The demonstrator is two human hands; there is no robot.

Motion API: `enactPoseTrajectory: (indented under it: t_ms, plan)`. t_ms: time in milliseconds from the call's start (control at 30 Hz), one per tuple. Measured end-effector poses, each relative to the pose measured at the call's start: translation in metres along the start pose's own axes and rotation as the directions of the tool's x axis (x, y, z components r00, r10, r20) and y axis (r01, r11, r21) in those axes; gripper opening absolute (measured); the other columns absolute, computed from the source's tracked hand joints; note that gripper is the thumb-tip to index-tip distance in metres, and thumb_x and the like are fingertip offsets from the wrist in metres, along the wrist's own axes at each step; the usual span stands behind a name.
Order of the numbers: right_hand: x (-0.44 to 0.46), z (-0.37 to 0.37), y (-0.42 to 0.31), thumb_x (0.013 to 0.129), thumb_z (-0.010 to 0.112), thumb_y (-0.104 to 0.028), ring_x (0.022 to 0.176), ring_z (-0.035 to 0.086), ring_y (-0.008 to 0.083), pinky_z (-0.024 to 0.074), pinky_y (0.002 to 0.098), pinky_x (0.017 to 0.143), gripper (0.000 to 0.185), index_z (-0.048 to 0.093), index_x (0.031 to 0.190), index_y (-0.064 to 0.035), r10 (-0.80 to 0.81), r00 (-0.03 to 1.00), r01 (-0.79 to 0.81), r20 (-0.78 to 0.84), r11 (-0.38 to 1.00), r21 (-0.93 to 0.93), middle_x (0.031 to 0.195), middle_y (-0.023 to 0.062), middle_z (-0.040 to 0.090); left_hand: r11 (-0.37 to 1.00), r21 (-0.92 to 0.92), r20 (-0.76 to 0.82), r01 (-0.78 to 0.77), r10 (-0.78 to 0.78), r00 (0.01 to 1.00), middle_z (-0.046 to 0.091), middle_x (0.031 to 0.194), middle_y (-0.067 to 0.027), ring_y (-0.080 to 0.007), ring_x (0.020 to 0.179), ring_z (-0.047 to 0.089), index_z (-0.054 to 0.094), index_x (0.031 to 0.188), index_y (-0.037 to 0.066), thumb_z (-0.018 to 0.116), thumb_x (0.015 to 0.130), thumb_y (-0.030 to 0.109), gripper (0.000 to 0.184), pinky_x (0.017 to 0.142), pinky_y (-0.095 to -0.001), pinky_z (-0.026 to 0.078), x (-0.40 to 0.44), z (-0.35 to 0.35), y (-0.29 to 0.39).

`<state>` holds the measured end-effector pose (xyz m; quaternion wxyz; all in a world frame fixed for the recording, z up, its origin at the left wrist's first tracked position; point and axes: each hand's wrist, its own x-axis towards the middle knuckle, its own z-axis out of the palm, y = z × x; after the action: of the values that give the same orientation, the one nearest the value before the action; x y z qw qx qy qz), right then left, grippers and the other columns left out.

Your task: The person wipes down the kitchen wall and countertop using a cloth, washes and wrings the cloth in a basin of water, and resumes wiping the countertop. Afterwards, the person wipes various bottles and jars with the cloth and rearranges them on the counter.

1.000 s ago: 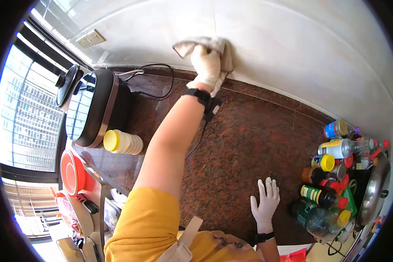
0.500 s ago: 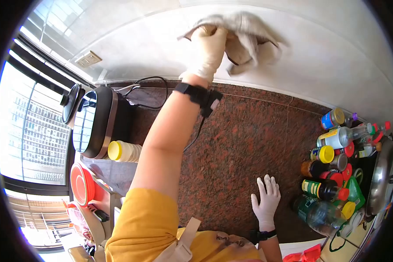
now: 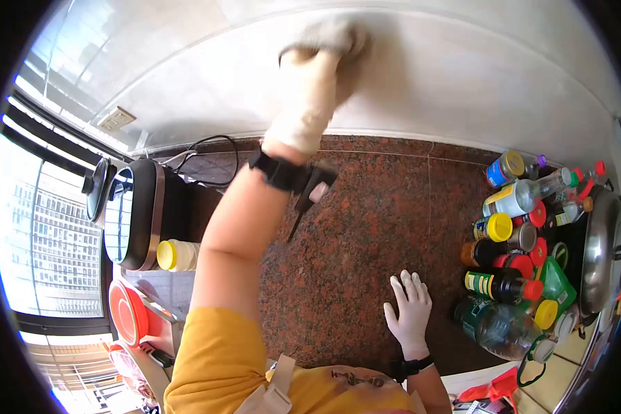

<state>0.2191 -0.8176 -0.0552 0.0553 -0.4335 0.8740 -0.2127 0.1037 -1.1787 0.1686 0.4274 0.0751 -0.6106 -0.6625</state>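
My left hand (image 3: 310, 86), in a pale glove, is raised against the white wall (image 3: 448, 76) behind the counter. It is closed on a greyish cloth (image 3: 334, 36), which lies bunched against the wall and is smeared by motion. My right hand (image 3: 409, 310), gloved as well, rests palm down on the dark red speckled countertop (image 3: 352, 241). Its fingers are stretched out and a little apart, with nothing in them. Several jars and bottles stand to the right of it, the nearest being a large clear bottle (image 3: 500, 328) with a green label.
At the left stand a black appliance (image 3: 141, 214), a yellow-lidded container (image 3: 176, 255) and red basins (image 3: 127, 312) by the window. A cable (image 3: 217, 141) and a wall socket (image 3: 116, 119) are behind. On the right, a metal pan lid (image 3: 600, 252) sits beyond the bottles.
My left hand has swept the cloth left and slightly up along the wall, and the cloth is more bunched. My right hand stays flat on the countertop. The whole view has shifted a little.
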Motion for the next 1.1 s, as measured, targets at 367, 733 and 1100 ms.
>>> enactPoseTrajectory:
  t_ms: [367, 733, 1100]
  plan:
    - [0.002, 0.001, 0.006, 0.08, 0.069, -0.03, 0.128, 0.049, 0.0403, 0.0396, 0.0557, 0.106, 0.059, 0.056, 0.135, -0.0115, 0.005, 1.0, -0.006, 0.024, 0.999, 0.032, 0.141, 0.0152, 0.052, -0.093, 0.799, 0.447, -0.594, -0.57, 0.69, 0.068, 0.08, -0.0066, -0.0251, 0.077, 0.067, 0.069, 0.078, 0.015, 0.047, 0.093, 0.027, 0.03, 0.06, -0.0422, 0.052, -0.025, 0.033, -0.133]
    - [-0.001, -0.005, 0.009, 0.077, 0.071, -0.027, 0.126, 0.05, 0.0409, 0.0419, 0.0547, 0.103, 0.059, 0.057, 0.131, -0.0065, -0.06, 0.997, 0.063, -0.038, 0.992, 0.105, 0.139, 0.0175, 0.052, 0.944, 0.32, -0.015, 0.076, -0.076, 0.997, 0.067, 0.083, -0.0007, -0.0102, 0.075, 0.06, 0.071, 0.093, 0.003, 0.063, 0.092, 0.019, 0.018, 0.069, -0.0269, 0.05, -0.003, 0.055, -0.025]
    - [-0.006, -0.004, 0.01, 0.079, 0.07, -0.026, 0.127, 0.049, 0.04, 0.0419, 0.0535, 0.103, 0.056, 0.057, 0.13, -0.0061, -0.051, 0.998, 0.054, -0.025, 0.992, 0.117, 0.139, 0.0165, 0.052, -0.049, 0.996, 0.031, -0.07, -0.559, 0.828, 0.07, 0.103, -0.0056, -0.018, 0.092, 0.064, 0.072, 0.107, 0.012, 0.07, 0.085, 0.029, 0.028, 0.079, -0.0328, 0.053, -0.014, 0.042, -0.152]
